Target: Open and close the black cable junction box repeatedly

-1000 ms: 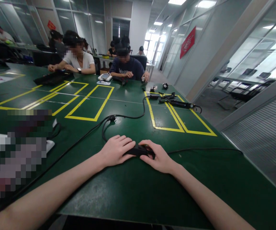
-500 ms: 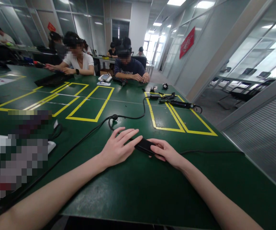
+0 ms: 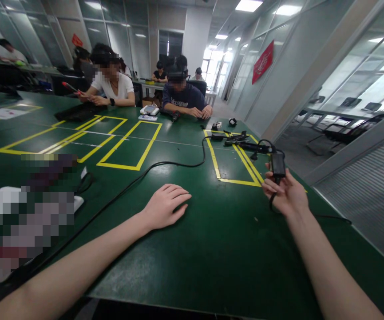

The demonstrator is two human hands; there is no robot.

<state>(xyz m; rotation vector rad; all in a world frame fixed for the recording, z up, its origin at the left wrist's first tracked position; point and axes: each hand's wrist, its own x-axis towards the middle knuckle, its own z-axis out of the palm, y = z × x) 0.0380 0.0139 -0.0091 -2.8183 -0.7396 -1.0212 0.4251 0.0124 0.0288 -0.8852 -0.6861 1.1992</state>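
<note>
A black power adapter (image 3: pixel 278 165) with a cable is held up in my right hand (image 3: pixel 287 191), over the right part of the green table (image 3: pixel 192 275). Part of its cable loops below the palm, and the fingers wrap round its lower end. My left hand (image 3: pixel 167 206) rests palm down on the tabletop near the middle, fingers stretched out and holding nothing. Beyond it a long black cable (image 3: pixel 135 180) runs across the table. Just past the adapter lie a dark tube-shaped tool (image 3: pixel 253 147) and several small black parts.
Yellow tape rectangles (image 3: pixel 140 166) mark the table. Two people sit across it; one holds a red-tipped tool (image 3: pixel 68 86). A black tray (image 3: pixel 75 112), a white device (image 3: pixel 149 109) and a drill-like tool (image 3: pixel 175 117) lie near them. Blurred-out items cover the left side.
My right hand has lifted the adapter and carried it to the right, away from my left hand. The left hand has let go and lies flat on the table.
</note>
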